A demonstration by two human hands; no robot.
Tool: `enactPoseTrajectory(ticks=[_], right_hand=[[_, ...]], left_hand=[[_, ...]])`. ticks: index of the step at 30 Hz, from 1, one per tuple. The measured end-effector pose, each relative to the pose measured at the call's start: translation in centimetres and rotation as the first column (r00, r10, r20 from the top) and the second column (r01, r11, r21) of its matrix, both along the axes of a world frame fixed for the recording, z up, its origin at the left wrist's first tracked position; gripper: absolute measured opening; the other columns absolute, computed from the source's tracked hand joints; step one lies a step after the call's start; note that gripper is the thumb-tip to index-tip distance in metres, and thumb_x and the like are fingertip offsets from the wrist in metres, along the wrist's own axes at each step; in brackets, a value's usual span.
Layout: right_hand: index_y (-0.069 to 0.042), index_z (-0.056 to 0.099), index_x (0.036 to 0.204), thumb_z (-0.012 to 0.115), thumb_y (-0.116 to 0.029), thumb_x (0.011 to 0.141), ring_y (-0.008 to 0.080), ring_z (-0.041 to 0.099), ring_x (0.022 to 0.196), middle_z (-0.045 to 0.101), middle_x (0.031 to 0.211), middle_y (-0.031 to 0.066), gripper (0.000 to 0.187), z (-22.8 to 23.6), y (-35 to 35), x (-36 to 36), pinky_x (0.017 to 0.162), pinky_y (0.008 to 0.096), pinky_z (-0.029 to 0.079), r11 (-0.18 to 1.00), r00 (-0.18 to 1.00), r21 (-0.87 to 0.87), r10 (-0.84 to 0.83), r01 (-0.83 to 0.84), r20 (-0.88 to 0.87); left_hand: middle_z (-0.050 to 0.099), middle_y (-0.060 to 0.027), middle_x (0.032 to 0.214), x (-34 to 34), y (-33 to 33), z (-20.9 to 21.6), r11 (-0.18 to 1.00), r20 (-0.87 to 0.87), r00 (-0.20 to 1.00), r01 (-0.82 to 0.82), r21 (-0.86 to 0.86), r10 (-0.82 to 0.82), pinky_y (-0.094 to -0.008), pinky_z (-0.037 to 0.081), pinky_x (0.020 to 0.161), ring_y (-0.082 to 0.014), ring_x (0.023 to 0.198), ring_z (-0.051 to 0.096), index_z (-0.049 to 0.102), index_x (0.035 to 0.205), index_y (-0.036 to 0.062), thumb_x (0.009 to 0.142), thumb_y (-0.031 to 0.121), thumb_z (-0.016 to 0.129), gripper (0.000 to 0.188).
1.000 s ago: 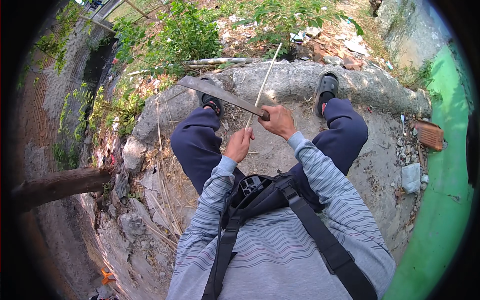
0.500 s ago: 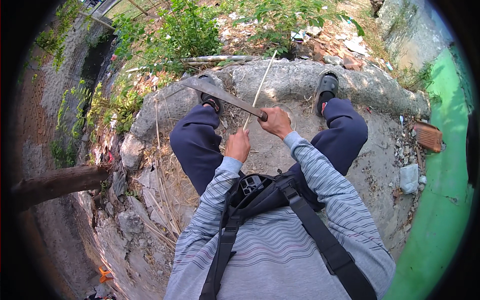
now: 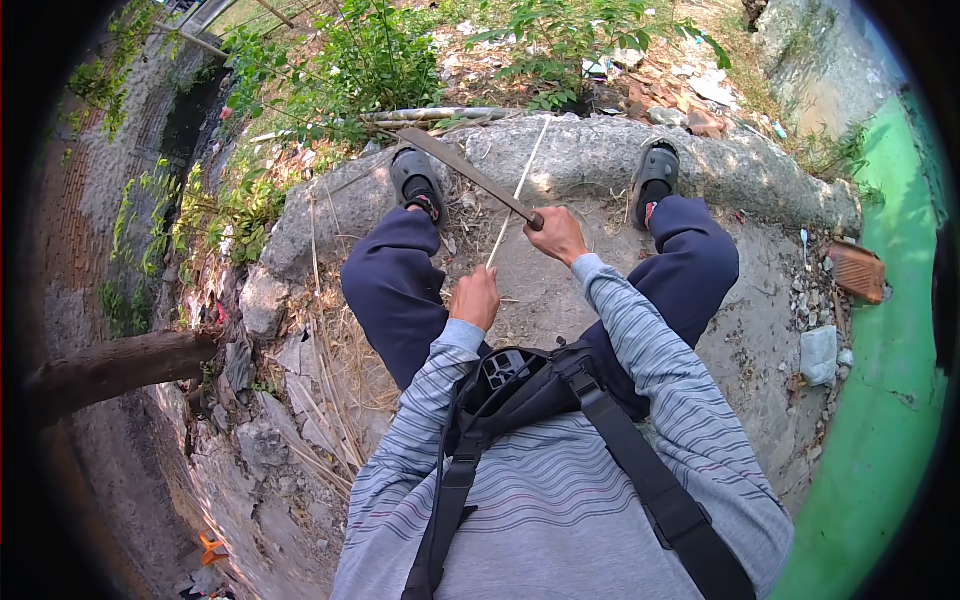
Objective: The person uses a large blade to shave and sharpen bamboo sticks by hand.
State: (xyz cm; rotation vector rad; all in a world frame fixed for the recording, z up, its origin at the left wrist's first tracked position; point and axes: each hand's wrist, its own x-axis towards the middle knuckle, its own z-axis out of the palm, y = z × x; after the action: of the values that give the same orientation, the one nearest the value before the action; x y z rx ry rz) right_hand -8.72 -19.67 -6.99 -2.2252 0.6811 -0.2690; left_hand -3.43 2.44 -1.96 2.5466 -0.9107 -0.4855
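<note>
nearest the camera is the person's striped grey shirt [image 3: 560, 510] crossed by dark harness straps [image 3: 640, 470], with both forearms reaching forward over knees in dark blue trousers [image 3: 390, 290]. the left hand [image 3: 476, 298] is closed in a fist around the lower end of a thin pale strip [image 3: 520, 185], which looks like a sliver of bamboo or cane. from that fist the strip runs up and away, its long axis tilting slightly to the right, its far tip reaching the stone kerb [image 3: 600, 160] ahead. the right hand [image 3: 556, 234], a little farther out and to the right, is clenched on the handle of a long dark blade [image 3: 465, 173]. the blade lies away to the upper left from that hand, crossing the strip just beyond the grip, so blade and strip meet at an angle between the two feet. the right hand is the nearer one to that crossing; the left sits lower, toward the body. beyond, grey sandals [image 3: 655, 170] rest against the kerb, dry stalks [image 3: 330, 360] litter the ground at the left, and green shrubs [image 3: 360, 60] grow past the kerb.
</note>
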Motion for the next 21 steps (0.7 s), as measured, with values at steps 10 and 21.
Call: enactPoseTrajectory(ticks=[10, 21], right_hand=[[-0.008, 0.074, 0.083, 0.071, -0.031, 0.08, 0.0424, 0.07, 0.078, 0.072, 0.079, 0.0198, 0.023, -1.0, -0.4, 0.0, 0.072, 0.0519, 0.056, 0.995, 0.999, -0.09, 0.032, -0.032, -0.007], [-0.011, 0.074, 0.086, 0.072, -0.031, 0.079, 0.0419, 0.07, 0.078, 0.071, 0.079, 0.0187, 0.021, -1.0, 0.8, -0.6, 0.069, 0.0507, 0.056, 0.994, 0.996, -0.078, 0.077, -0.074, 0.044]], left_hand=[[0.066, -0.0348, 0.08, 0.2, 0.3, -0.3, 1.0, -0.042, 0.999, 0.024, 0.009, -0.024, -0.0615, 0.054, 0.073, -0.0541, 0.08, 0.067, 0.062, 0.097, -0.0032, 0.107, 0.029, 0.049, 0.036], [0.066, -0.034, 0.081, 0.6, 0.8, -0.9, 0.998, -0.028, 0.999, 0.035, -0.046, -0.036, -0.0616, 0.053, 0.075, -0.0548, 0.081, 0.066, 0.063, 0.096, -0.0029, 0.107, 0.029, 0.048, 0.037]])
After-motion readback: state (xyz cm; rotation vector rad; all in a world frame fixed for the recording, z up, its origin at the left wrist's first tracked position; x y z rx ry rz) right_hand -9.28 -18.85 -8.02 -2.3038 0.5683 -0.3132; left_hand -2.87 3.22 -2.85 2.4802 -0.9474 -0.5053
